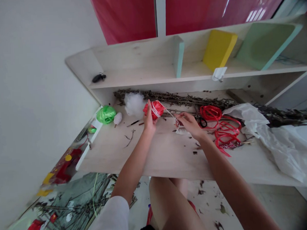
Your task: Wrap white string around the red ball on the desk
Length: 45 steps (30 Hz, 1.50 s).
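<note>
My left hand [150,119] is closed around a red bundle [157,109] that has white string wound across it. From the bundle the white string [169,112] runs taut to my right hand [188,122], whose fingers are pinched on it. Below the right fingers a loose clump of the same white string [181,130] touches the desk top. Left of the bundle lies a fluffy white wad [134,105]. Scissors with a black handle [203,122] lie right of my right hand, their blades hidden.
A green ball of ribbon [106,114] and a small whitish wrapped ball [118,118] sit at the desk's left. Red ribbon [225,129] coils at the right beside crumpled white plastic [286,145]. Dry twigs [173,97] stretch along the back under a shelf [141,74].
</note>
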{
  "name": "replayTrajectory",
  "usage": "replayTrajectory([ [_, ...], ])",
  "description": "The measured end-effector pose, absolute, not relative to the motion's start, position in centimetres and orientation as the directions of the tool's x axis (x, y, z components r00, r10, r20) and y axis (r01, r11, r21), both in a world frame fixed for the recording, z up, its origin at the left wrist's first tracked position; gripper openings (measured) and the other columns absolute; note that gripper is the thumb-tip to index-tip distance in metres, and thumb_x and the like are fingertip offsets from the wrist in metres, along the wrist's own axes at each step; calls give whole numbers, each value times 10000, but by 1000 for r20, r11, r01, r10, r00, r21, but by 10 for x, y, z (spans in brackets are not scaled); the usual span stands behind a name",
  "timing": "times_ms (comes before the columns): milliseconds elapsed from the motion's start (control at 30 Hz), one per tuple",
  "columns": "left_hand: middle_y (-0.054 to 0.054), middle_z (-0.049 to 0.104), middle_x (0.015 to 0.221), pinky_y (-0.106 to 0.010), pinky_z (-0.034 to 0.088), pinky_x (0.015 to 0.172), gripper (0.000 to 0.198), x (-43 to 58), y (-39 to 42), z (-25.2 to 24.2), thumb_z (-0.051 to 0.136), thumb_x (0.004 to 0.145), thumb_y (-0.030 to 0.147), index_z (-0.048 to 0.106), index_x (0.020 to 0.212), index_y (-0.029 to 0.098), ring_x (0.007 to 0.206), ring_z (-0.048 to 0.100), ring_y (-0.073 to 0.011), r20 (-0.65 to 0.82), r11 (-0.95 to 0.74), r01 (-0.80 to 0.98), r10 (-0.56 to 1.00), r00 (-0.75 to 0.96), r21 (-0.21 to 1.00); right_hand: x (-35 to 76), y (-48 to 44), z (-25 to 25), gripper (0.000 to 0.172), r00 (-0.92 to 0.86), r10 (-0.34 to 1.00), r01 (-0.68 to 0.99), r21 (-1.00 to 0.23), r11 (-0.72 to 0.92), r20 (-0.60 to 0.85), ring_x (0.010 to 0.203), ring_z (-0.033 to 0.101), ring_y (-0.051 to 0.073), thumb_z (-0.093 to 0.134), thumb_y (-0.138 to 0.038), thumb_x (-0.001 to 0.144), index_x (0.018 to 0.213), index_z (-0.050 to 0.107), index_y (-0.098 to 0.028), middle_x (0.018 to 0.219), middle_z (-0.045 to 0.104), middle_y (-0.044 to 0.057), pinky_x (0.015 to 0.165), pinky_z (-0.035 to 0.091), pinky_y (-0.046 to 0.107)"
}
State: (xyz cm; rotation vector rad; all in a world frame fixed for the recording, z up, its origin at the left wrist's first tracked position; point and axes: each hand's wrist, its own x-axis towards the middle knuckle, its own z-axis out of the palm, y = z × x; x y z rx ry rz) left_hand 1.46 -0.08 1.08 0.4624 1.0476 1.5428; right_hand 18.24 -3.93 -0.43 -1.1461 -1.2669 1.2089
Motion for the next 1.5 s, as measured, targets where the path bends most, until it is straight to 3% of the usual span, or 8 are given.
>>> replayTrajectory([
  [100, -87, 694, 1111, -371, 563, 815, 502, 18, 1, 6, 752, 716, 532, 665, 1092, 212, 1016, 669, -240, -185, 27, -455, 934, -305, 890, 187, -42, 4, 469, -56, 998, -143, -990, -10, -2, 404, 347, 70, 742, -626, 636, 752, 589, -198, 440, 404, -92, 510, 399, 251],
  [233, -71, 688, 993, -385, 526, 881, 513, 21, 2, -4, 867, 566, 452, 656, 949, 185, 940, 654, -221, 217, -256, -43, 886, -410, 966, 196, -44, 10, 415, -124, 991, -244, -967, -71, -42, 415, 215, 60, 740, -592, 665, 725, 636, -195, 429, 229, -116, 523, 376, 249],
  [400, -90, 662, 1097, -415, 469, 977, 597, 13, 2, -17, 863, 582, 472, 634, 1072, 220, 1048, 615, -255, 604, -473, 452, 770, -204, 756, 206, -41, 16, 288, -70, 997, -463, -885, -54, -25, 439, 195, 77, 763, -479, 683, 733, 614, -238, 473, 189, -101, 504, 331, 237],
  [567, -112, 634, 1183, -426, 442, 1014, 612, 8, -1, -22, 847, 634, 440, 615, 1166, 246, 1135, 584, -283, 669, -544, 613, 743, 35, 573, 211, -44, 26, 269, -50, 998, -554, -832, -9, 23, 452, 146, 90, 756, -427, 685, 677, 562, -240, 473, 145, -89, 458, 243, 237],
  [733, -108, 647, 1132, -413, 456, 977, 577, 14, -1, -21, 827, 654, 464, 621, 1144, 239, 1082, 606, -269, 650, -509, 565, 757, -65, 649, 204, -49, 27, 247, -117, 993, -467, -883, -48, 8, 456, 170, 93, 705, -397, 708, 623, 546, -228, 455, 162, -81, 464, 232, 247],
  [1033, -65, 684, 988, -361, 497, 900, 409, 20, 4, -20, 812, 641, 378, 654, 970, 192, 915, 637, -203, 444, -416, 155, 826, -347, 896, 177, -54, 11, 271, -287, 958, -371, -919, -136, -26, 432, 177, 62, 751, -426, 663, 628, 615, -194, 429, 260, -93, 451, 169, 245],
  [1300, -67, 679, 960, -373, 518, 906, 366, 25, 5, -14, 807, 663, 350, 642, 935, 170, 896, 647, -188, 260, -306, -67, 890, -374, 950, 173, -53, 9, 257, -266, 962, -424, -888, -179, -67, 429, 148, 63, 739, -393, 699, 655, 581, -195, 429, 220, -104, 422, 170, 227],
  [1500, -74, 678, 1020, -362, 509, 927, 431, 25, 6, -15, 816, 645, 413, 636, 972, 197, 952, 643, -191, 310, -330, -32, 912, -269, 943, 180, -55, 21, 331, -246, 969, -512, -845, -152, -25, 423, 109, 88, 674, -418, 775, 608, 465, -223, 472, 128, -92, 378, 199, 214],
])
